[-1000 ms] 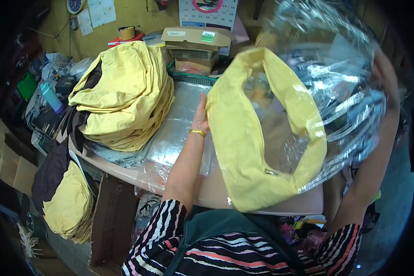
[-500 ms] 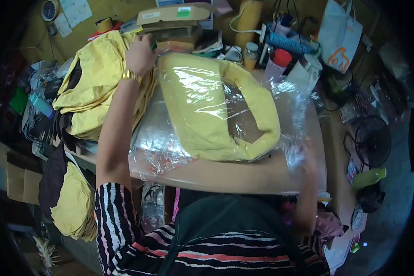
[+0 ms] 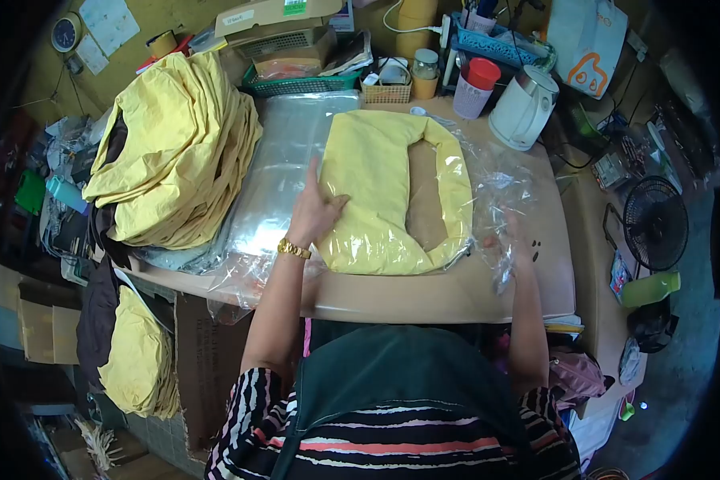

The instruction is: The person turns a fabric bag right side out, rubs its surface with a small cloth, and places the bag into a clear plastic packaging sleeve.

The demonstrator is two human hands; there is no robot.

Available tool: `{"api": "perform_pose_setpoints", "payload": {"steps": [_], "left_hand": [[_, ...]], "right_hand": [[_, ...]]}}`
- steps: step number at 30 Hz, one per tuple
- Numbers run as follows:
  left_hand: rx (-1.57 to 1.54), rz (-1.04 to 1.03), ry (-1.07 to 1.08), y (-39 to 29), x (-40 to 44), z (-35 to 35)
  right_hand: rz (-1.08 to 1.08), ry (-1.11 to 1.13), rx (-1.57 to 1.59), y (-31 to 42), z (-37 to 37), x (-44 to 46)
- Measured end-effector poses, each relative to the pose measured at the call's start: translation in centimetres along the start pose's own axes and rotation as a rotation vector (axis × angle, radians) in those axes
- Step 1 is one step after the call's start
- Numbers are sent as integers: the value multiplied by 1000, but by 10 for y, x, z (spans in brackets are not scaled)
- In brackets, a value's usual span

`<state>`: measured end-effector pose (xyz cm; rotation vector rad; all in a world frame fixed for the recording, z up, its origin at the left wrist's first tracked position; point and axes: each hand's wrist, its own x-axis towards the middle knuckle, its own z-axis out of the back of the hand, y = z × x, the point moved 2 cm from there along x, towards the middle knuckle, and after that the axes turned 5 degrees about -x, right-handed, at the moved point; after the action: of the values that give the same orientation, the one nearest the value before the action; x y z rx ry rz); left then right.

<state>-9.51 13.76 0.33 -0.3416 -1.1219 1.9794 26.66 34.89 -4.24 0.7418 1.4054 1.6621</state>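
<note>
A folded yellow cloth bag (image 3: 368,188) with a looped strap lies flat on the table inside a clear plastic bag (image 3: 500,188). My left hand (image 3: 318,212) rests open at its left edge, fingers stretched and thumb over the cloth. On the other side, my right hand (image 3: 516,240) is among the loose plastic at the right end, thumb apart from the fingers; the film blurs part of it. Left of my left hand lies a stack of flat clear plastic bags (image 3: 284,132). A tall pile of yellow cloth bags (image 3: 172,152) stands beyond it.
A white electric kettle (image 3: 524,108), a red-topped cup (image 3: 480,80) and a jar (image 3: 425,76) line the back right. A green basket (image 3: 304,84) sits at the back. More yellow cloth (image 3: 140,356) hangs left below the table (image 3: 376,300). A black fan (image 3: 654,220) stands right.
My left hand has come from the pile's top corner down to the left edge of the bagged yellow bag. The bag lies straighter and flatter, and my right hand has shifted slightly up.
</note>
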Motion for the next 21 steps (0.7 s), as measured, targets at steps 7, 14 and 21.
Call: {"api": "perform_pose_setpoints", "payload": {"steps": [7,14,21], "left_hand": [[518,267,-15,-11,-45,120],[24,-801,321,-149,-55,5],[-245,-849,497,-149,10,51]], "right_hand": [[-283,119,-125,8,21,-13],[54,705,122,107,-91,-37],[-113,611,-165,100,-41,-12]]}}
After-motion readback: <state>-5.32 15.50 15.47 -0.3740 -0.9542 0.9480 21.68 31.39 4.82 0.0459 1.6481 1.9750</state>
